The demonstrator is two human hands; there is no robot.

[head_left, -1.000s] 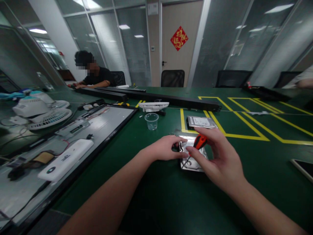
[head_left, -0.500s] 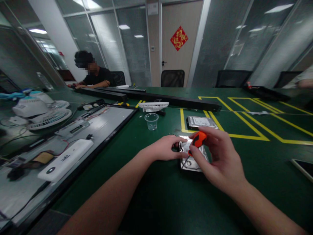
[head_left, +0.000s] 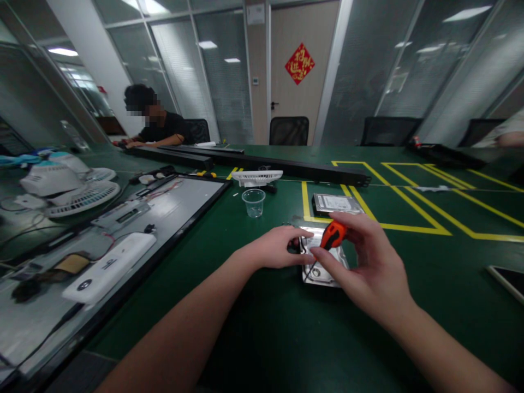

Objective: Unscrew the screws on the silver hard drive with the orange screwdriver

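Observation:
A silvery hard drive (head_left: pixel 325 277) lies on the green table in front of me. My left hand (head_left: pixel 276 248) grips it at the left side, index finger and thumb over its top. My right hand (head_left: pixel 370 259) is closed around the orange and black handle of a screwdriver (head_left: pixel 333 234). The tool leans, its thin shaft running down to the lower left corner of the drive. Fingers cover part of the drive's upper face. Just behind, a second hard drive (head_left: pixel 338 203) with a white label lies beside yellow tape lines.
A clear plastic cup (head_left: pixel 254 203) and a white fan part (head_left: pixel 257 176) stand behind my left hand. To the left lies a large framed panel (head_left: pixel 202 191) carrying a white power strip (head_left: pixel 110 267). Long black bars (head_left: pixel 286 166) cross the back. A phone (head_left: pixel 507 281) is at right. Another person (head_left: pixel 164 125) sits opposite.
The screwdriver's handle has turned slightly in my right hand, and the right thumb and fingers have shifted on it. My left hand and the drive stay in place.

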